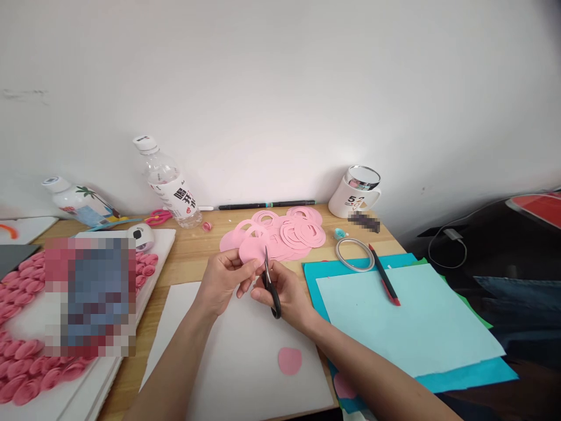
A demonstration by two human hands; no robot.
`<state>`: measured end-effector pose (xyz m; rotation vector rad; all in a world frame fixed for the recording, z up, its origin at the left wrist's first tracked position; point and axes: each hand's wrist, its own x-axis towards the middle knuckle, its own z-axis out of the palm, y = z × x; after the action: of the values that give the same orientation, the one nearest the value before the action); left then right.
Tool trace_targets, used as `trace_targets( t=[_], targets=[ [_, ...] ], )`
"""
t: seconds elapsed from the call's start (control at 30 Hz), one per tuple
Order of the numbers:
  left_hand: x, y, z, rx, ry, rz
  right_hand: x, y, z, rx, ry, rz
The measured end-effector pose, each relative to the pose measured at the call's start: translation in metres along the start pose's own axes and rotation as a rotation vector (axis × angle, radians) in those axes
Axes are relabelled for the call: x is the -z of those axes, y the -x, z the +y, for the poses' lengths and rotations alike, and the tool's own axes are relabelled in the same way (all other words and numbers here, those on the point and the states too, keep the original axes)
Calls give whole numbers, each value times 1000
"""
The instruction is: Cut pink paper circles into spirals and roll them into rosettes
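Left hand (219,279) pinches paper (251,251); right hand (289,295) clamped on scissors (273,295), long axis forward, slightly left, blades (266,258) at paper's right edge.

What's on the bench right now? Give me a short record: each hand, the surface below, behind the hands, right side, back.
Left hand: pinching a pink paper piece
Right hand: gripping black-handled scissors, blades at the pink paper piece's edge
Surface below: white sheet, a loose pink disc lying on it
Behind the hands: heap of pink cut-outs, many ring-shaped
Right side: light-blue sheet over a darker blue sheet; red-and-black pen beside a tape ring
Back: clear bottle, white mug
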<state>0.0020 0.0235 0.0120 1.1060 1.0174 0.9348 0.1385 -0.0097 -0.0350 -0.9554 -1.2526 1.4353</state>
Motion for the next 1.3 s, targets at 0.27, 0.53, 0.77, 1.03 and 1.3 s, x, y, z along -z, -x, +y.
trace_targets(
  t=[0.27, 0.53, 0.77, 1.03, 1.3],
  targets=[
    [3, -1, -3, -21, -5, -14, -2, 0, -3, -12, -34, -1],
    [0, -2, -3, -24, -5, -35, 0, 0, 1, 27, 20, 28],
    [1, -1, -3, -16, -5, -35, 2, -2, 1, 32, 3, -10],
    [0, -2, -3, -8, 7, -54, 2, -2, 0, 41, -25, -8],
    [2, 0, -3, 1, -1, -30, 2, -1, -3, 9, -33, -3]
  ],
)
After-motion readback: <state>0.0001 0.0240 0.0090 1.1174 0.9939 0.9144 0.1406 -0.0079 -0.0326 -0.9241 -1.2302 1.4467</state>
